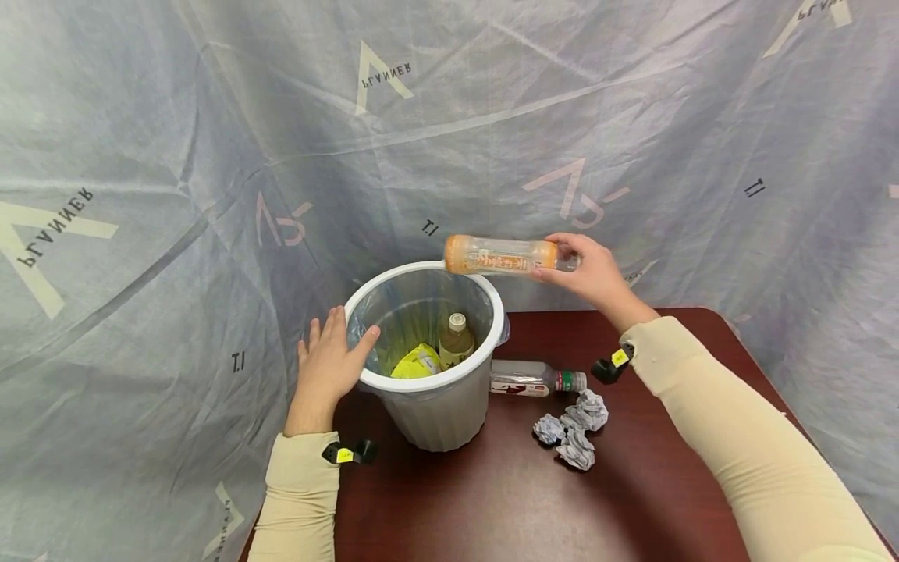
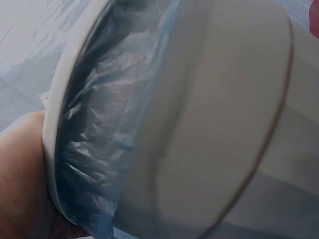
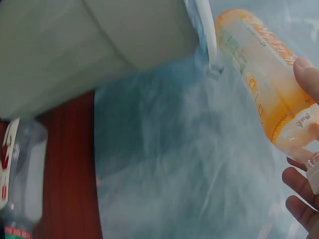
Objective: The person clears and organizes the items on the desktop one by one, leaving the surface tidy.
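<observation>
1. Grip: the right hand (image 1: 588, 265) is clamped round the neck end of the orange-labelled bottle (image 1: 502, 256), thumb on one side and fingers on the other. Holding it by this end seems sound, as it leaves the base free to lead.
2. The bottle lies nearly level in the air by the far right part of the bin (image 1: 438, 414), its base close to the white rim (image 1: 498, 324); I cannot tell whether they touch. Most of its length is outside the mouth, so letting go here would risk a fall outside.
3. A better release would bring the whole bottle over the mouth, then tip the base down.
4. The left hand (image 1: 332, 363) rests at the rim's left side, fingers spread and thumb over the edge. Light, steady pressure should be enough to stop the bin shifting.
5. Inside, a capped bottle (image 1: 457, 343) stands beside a yellow packet (image 1: 417, 362). Aiming for the space left of them, and clear of the loose liner (image 1: 407, 293), looks safest.
</observation>
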`<state>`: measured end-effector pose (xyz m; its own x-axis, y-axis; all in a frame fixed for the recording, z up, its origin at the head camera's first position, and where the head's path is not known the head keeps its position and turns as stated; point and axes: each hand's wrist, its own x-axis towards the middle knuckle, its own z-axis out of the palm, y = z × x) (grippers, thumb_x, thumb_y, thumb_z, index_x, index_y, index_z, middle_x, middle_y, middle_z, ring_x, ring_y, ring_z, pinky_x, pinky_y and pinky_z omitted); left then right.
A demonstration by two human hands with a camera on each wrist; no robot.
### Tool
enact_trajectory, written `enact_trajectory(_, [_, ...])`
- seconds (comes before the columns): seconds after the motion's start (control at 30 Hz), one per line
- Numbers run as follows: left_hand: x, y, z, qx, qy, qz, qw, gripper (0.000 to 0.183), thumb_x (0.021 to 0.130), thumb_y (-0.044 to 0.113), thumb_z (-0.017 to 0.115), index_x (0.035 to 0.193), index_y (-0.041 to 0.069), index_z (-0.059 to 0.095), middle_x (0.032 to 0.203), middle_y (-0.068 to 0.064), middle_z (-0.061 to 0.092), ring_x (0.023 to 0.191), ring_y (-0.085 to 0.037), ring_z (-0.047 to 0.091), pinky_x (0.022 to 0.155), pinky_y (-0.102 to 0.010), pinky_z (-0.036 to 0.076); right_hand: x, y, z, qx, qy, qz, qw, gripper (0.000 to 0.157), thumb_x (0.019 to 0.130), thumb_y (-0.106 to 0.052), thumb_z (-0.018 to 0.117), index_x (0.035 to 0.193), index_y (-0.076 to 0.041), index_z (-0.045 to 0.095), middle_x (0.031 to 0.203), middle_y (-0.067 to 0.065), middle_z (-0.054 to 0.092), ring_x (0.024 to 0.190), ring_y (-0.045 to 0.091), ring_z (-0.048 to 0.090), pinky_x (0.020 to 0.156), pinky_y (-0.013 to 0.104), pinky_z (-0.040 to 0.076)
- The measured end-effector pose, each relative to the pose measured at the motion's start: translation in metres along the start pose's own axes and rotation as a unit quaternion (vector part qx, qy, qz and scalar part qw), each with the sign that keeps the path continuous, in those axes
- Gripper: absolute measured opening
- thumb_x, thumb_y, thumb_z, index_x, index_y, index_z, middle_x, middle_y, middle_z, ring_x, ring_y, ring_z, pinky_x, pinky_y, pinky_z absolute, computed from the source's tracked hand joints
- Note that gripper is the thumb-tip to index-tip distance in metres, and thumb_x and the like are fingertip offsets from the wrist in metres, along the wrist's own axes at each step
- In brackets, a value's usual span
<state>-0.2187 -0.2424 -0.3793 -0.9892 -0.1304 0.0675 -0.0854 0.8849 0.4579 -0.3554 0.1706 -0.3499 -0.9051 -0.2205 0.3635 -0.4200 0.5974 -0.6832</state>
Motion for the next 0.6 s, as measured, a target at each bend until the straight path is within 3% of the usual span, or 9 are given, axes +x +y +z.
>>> enact_trajectory(0.3, [0.001,-0.001,0.001,-0.001,0.002,0.002,1.0000,0.101,0.097,0.076,0.030,0.163,0.005,0.003,0.168,-0.019,0.005,0.152,-0.046,-0.008,0.115,-0.072,-0.005,0.007,-0.037,0.027,-0.008,-0.039,-0.035,0.999,0.069,0.078,-0.051,0.085,0.136,-0.020,0.063,0.122,0.007,0.063,0.115,0.026,0.058,0.092,0.051,0.047])
enact_trajectory(0.6, [0.002,-0.002,0.002,-0.003,0.004,0.001,1.0000,0.101,0.097,0.077,0.029,0.163,0.006,0.003,0.169,-0.018,0.005,0.153,-0.046,-0.008,0.115,-0.072,-0.005,0.011,-0.061,0.049,-0.049,-0.076,-0.081,0.993,0.065,0.080,-0.046,0.085,0.136,-0.018,0.064,0.120,0.006,0.067,0.110,0.025,0.059,0.092,0.049,0.047])
